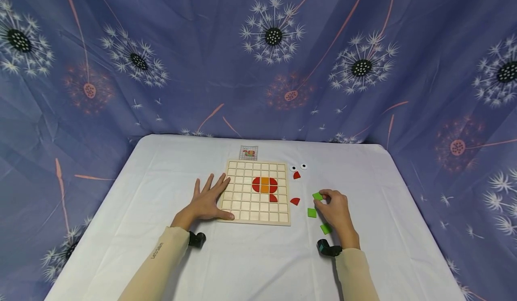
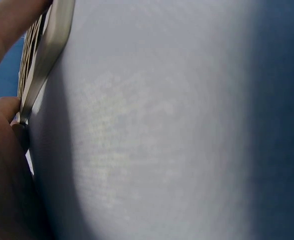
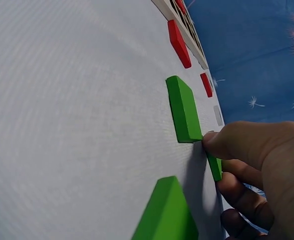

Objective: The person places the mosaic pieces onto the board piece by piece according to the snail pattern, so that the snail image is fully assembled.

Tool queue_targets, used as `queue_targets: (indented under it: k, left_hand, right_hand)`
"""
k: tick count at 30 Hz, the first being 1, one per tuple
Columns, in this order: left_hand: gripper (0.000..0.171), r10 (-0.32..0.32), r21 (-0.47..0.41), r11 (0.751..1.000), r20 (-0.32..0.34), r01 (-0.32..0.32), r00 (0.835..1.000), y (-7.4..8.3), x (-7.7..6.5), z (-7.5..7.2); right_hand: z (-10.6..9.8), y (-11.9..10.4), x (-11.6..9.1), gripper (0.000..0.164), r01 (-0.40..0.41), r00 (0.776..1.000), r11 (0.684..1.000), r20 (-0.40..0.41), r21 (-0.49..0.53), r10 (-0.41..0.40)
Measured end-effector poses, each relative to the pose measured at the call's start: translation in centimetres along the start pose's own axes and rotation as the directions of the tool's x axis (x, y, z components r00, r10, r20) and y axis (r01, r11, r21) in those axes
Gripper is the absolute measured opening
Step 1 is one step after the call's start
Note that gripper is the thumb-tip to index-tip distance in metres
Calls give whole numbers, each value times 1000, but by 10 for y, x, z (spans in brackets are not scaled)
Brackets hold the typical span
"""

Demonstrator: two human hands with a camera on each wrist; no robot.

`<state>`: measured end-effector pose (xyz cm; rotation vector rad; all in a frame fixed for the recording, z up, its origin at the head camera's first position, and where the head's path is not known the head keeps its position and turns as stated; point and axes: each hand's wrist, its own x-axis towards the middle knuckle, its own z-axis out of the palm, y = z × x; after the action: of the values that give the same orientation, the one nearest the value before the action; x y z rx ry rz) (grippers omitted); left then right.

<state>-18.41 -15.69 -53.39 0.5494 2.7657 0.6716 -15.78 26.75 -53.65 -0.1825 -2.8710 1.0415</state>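
My left hand (image 1: 207,202) lies with spread fingers across the left edge of a wooden grid board (image 1: 242,204), its thumb on the lower left corner. On the board sit orange squares (image 1: 265,185) flanked by red rounded pieces (image 1: 256,185), with a red quarter-round piece (image 1: 273,198) below them. Right of the board, my right hand (image 1: 336,209) pinches a green square tile (image 1: 317,196) between thumb and fingers, close over the cloth. A second green tile (image 1: 312,212) lies beside the fingers, and a third green tile (image 1: 326,229) is nearer the wrist.
A small picture card (image 1: 248,153) lies behind the board. Two eye pieces (image 1: 304,166) and a red quarter piece (image 1: 296,175) rest by its upper right corner; another red quarter piece (image 1: 295,201) lies off its right edge. White cloth (image 1: 258,260) covers the table.
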Motion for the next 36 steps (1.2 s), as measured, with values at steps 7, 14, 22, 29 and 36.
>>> queue_targets:
  k: [7, 14, 22, 29, 36]
  left_hand:
    - [129, -8, 16, 1000, -5, 8, 1000, 0, 0, 0]
    - [130, -18, 0, 1000, -7, 18, 1000, 1, 0, 0]
    - [131, -19, -3, 1000, -6, 19, 1000, 0, 1, 1]
    - [131, -18, -1, 1000, -1, 18, 1000, -1, 1, 2]
    - [130, -24, -5, 1000, 0, 24, 1000, -1, 2, 2]
  right_hand:
    - [2, -6, 1, 34, 19, 1000, 1000, -7, 10, -19]
    - [8, -23, 7, 33, 74, 997, 997, 11, 12, -74]
    - [19, -47, 11, 33, 131, 989, 991, 68, 37, -133]
    - [28, -65, 12, 30, 202, 968, 978, 140, 43, -206]
    - [35, -82, 13, 29, 263, 934, 962, 233, 74, -273]
